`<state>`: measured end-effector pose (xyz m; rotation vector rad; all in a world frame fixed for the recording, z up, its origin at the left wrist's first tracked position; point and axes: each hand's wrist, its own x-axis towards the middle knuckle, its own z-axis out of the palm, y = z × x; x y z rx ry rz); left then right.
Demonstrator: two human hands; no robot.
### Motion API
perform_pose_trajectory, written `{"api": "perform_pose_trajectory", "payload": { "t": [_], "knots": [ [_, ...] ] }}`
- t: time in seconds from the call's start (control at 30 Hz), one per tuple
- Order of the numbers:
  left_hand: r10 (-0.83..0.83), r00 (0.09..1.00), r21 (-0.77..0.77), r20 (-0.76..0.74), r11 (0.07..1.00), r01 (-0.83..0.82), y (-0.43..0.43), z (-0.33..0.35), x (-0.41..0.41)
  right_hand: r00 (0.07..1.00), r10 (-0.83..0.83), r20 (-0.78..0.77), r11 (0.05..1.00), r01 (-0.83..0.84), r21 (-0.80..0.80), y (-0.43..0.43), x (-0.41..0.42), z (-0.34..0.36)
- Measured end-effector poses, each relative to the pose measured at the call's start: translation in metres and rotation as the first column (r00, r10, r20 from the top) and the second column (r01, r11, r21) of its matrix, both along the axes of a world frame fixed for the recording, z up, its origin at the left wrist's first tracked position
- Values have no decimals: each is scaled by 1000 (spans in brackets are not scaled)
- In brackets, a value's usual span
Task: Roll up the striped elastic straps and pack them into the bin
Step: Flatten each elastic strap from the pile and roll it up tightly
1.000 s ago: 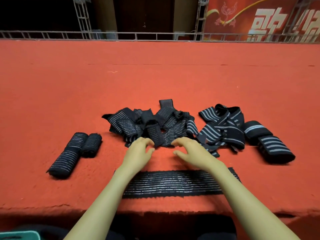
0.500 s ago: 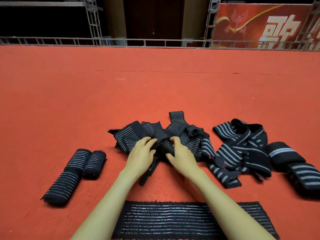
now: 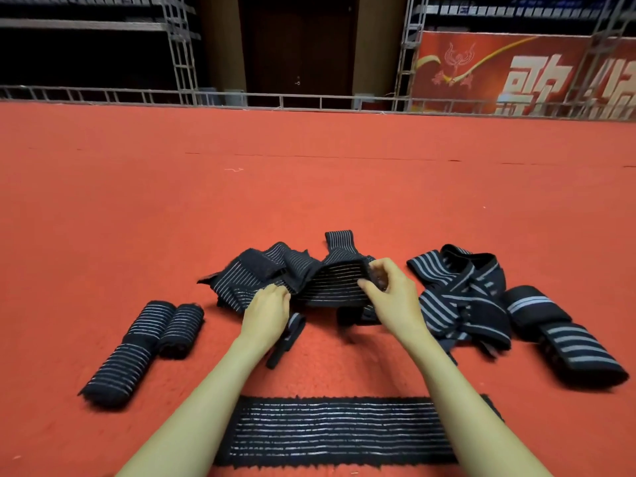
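left grip (image 3: 266, 313): pinching the left edge of the held strap (image 3: 330, 287), fingers curling into the fabric.
right grip (image 3: 392, 297): clamping on the strap's right end, thumb on the near side.
held strap: fine-striped, arching between both grips just above the loose pile (image 3: 247, 280), at mid red carpet (image 3: 309, 187).
dangling tail (image 3: 285, 339): trailing under the left wrist; cannot tell which strap it belongs to.
flat strap (image 3: 337, 432): lying spread out nearest the person, between the forearms.
finished rolls (image 3: 137, 346): sitting left of the pile, touching each other.
wide-striped tangle (image 3: 461, 297): lying just right of the right grip, with two wide-striped rolls (image 3: 564, 342) beyond it.
bin: not showing in view.
step, judged: separating one strap before rolling.
risk 1: pulling up may be dragging neighbouring straps along, since they are overlapping.
risk 2: elastic snapping out of a light pinch if stretching too far.
risk 3: the tail snagging, so the roll is starting crooked or loose.
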<state>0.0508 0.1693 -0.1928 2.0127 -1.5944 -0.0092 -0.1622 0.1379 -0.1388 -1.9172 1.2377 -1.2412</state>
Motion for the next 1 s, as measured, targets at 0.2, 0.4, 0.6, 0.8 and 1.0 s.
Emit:
{"api": "perform_pose_trajectory", "payload": {
  "t": [0.2,0.4,0.6,0.8,1.0],
  "knots": [
    [47,994,62,-98,997,-41,0,6,14,989,-32,143,999,31,10,7,-23,22],
    [-128,966,-169,-226,981,90,14,43,-20,999,47,-4,999,-47,-28,21,-29,31],
    [-327,738,-277,-591,941,195,63,94,-81,980,201,-11,979,-201,-14,47,-23,38],
    [-333,675,-233,-658,943,237,77,98,-85,830,518,206,806,-555,206,67,-30,42],
    [-388,823,-184,-415,921,342,91,101,-75,918,361,-164,931,-365,5,49,-37,33]
  ]
}}
